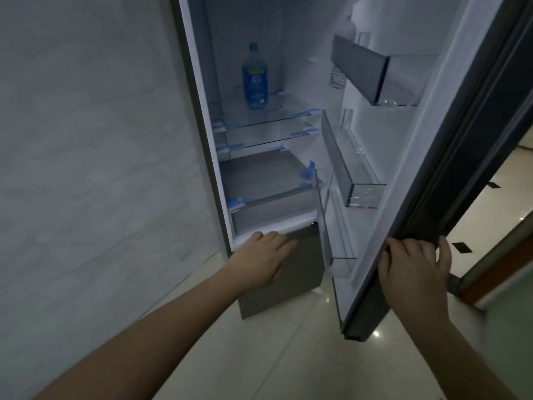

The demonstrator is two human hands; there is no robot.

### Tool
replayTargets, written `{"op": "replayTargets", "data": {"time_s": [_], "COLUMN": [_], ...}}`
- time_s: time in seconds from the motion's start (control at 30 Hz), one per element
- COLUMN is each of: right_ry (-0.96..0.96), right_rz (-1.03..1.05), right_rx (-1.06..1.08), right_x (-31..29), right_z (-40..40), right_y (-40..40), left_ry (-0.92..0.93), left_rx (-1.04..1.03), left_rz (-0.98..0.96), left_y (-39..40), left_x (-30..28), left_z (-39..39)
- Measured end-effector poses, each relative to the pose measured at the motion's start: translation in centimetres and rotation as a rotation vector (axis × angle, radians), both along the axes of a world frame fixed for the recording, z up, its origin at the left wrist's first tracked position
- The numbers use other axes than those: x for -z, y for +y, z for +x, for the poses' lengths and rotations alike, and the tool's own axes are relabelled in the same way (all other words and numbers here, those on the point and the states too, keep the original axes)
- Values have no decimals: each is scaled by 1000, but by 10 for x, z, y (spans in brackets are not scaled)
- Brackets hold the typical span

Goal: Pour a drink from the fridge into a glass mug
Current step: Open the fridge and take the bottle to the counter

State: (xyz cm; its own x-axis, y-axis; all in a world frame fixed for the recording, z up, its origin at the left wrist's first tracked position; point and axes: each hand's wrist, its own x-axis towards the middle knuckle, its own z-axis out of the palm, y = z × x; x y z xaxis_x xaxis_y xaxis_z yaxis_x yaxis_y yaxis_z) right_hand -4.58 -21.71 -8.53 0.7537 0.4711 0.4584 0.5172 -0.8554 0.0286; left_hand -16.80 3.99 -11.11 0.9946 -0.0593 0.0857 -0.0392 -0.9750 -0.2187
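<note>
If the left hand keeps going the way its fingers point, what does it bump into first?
Probably the grey lower fridge door: the left hand lies at that door's top edge, fingers pointing right along it. Depth is unclear.

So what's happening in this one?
A person stands at an open fridge. The right hand grips the lower edge of the open door, fingers curled round it. The left hand rests flat against the front of the lower compartment, just under the fridge opening. Inside, a blue bottle stands upright on a glass shelf, untouched. No glass mug is in view, so pouring has not begun.
</note>
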Motion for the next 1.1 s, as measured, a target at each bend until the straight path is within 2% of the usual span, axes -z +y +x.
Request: {"op": "replayTargets", "data": {"time_s": [0.17,0.33,0.5,0.8,1.1], "right_ry": [98,81,100,35,124], "right_rz": [-125,29,35,22,121], "right_rx": [105,-152,-295,-387,-447], "right_x": [-13,-27,-46,-74,-95], "right_z": [-24,-37,-27,47,134], "right_y": [17,54,95,155,228], "left_ry": [-48,-35,-83,-128,-218], "left_rx": [-154,-185,-284,-374,-446], "left_rz": [18,53,46,94,145], "left_y": [16,33,53,97,132], "left_x": [-2,-15,-33,-75,-130], "left_z": [-26,-29,-18,46,126]}}
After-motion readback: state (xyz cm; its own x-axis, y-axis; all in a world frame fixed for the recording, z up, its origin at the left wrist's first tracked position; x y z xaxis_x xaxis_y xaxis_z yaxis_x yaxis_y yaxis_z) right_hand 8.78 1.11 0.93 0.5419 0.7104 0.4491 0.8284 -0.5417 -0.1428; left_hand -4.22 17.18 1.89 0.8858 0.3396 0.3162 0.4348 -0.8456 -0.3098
